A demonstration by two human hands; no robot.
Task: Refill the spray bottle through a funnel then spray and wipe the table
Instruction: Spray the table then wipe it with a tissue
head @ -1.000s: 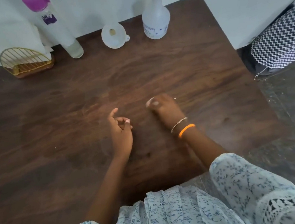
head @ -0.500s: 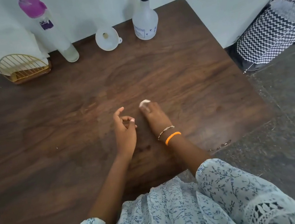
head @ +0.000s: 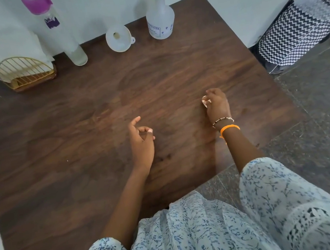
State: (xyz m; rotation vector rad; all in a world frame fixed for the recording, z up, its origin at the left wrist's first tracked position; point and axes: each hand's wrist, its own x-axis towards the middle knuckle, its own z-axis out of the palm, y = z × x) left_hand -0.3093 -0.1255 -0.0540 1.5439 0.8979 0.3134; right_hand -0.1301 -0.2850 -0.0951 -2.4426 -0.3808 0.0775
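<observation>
A white spray bottle (head: 160,21) with a black trigger head stands at the back of the dark wooden table (head: 77,124). Left of it a white funnel (head: 119,38) lies on the table. A tall clear bottle with a purple cap (head: 55,28) leans further left. My right hand (head: 216,104) grips a small crumpled white tissue (head: 205,101) and presses it onto the table right of centre. My left hand (head: 141,142) rests on the table at the centre, fingers loosely curled, holding nothing.
A gold wire holder (head: 24,73) on a wooden base stands at the back left. A black-and-white zigzag bin (head: 297,31) stands on the grey tiled floor right of the table. A white wall runs behind the table.
My right hand has slid the tissue to the right across the table, away from my left hand. My left hand has stayed in place.
</observation>
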